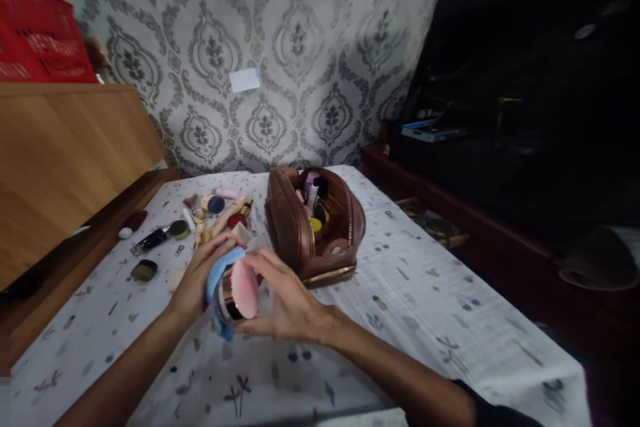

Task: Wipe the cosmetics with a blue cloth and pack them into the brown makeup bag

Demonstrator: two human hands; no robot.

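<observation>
My right hand (293, 300) grips a round cosmetic jar (245, 289) with a pink lid and a shiny gold band, tilted on its side above the table. Against the jar's other end, my left hand (193, 283) presses a light blue cloth (216, 277); its fingers are partly hidden behind the cloth. Just beyond my right hand stands a brown makeup bag (290, 227), unzipped, with several cosmetics inside, among them a yellow round item (316, 227) and a pale tube (313, 197).
Several cosmetics lie left of the bag, including a dark-capped bottle (153, 240), a blue-capped bottle (215, 204) and a flat-topped brush (144, 271). A patterned white cloth (410, 320) covers the table. A wooden panel (75, 167) borders the left, a large black screen (525, 80) the right.
</observation>
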